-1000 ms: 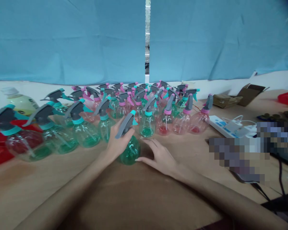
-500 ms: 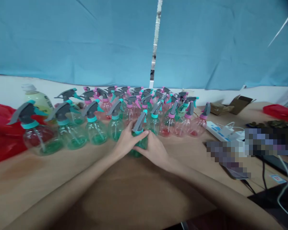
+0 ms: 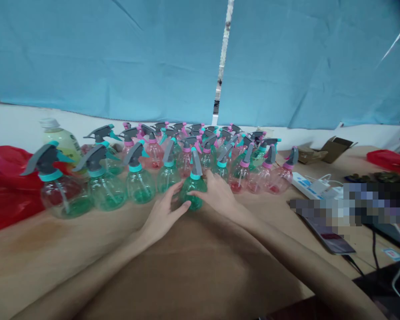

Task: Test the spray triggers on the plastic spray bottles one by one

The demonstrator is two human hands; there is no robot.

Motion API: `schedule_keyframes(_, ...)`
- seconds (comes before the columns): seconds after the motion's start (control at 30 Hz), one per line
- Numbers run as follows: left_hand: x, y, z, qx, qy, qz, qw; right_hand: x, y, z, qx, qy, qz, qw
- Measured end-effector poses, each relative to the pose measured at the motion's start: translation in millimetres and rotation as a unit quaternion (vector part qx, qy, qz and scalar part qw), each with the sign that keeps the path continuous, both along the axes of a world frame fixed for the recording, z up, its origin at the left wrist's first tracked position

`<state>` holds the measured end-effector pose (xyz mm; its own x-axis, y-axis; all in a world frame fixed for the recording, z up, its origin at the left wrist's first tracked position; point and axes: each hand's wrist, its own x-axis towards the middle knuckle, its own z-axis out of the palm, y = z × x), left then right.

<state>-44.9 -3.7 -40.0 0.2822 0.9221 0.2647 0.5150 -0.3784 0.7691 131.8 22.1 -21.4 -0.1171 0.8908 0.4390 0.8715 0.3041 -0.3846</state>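
A round green spray bottle (image 3: pixel 192 192) with a turquoise collar and grey trigger head stands upright on the table, in front of the rows. My right hand (image 3: pixel 218 193) is wrapped round its right side, thumb across the front. On its left, my left hand (image 3: pixel 165 213) has thumb and fingers apart, close to the bottle and holding nothing. Green spray bottles (image 3: pixel 108 191) stand in a front row to the left, and pink ones (image 3: pixel 239 178) to the right, with several more behind.
Red plastic bags (image 3: pixel 13 195) lie at the left beside a large yellowish bottle (image 3: pixel 62 142). At the right are a power strip (image 3: pixel 303 184), a phone (image 3: pixel 330 231), cables and an open cardboard box (image 3: pixel 336 149). A blue cloth (image 3: pixel 153 62) hangs behind.
My left hand has let go of the green bottle and drawn back to the left. The bottle's trigger head has turned, and my right hand's grip has moved lower. The view has shifted slightly.
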Motion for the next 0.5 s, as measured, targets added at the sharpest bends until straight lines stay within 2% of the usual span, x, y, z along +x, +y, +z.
schedule_keyframes(0.17,8.3,11.3,2.4,-0.011,0.01,-0.002,1.0,1.4,4.7,1.7,0.01,-0.01,-0.012,1.0)
schedule_keyframes(0.37,8.5,22.0,0.7,0.042,0.037,0.022,0.998,-5.2,12.0,0.8,0.019,-0.035,-0.07,0.997)
schedule_keyframes(0.43,4.2,25.5,0.8,0.078,0.074,0.061,0.992,-7.0,13.9,0.8,0.019,-0.044,-0.085,0.995)
schedule_keyframes(0.5,-1.4,29.9,3.4,0.095,0.131,0.128,0.978,-8.4,15.5,0.5,0.021,-0.051,-0.092,0.994)
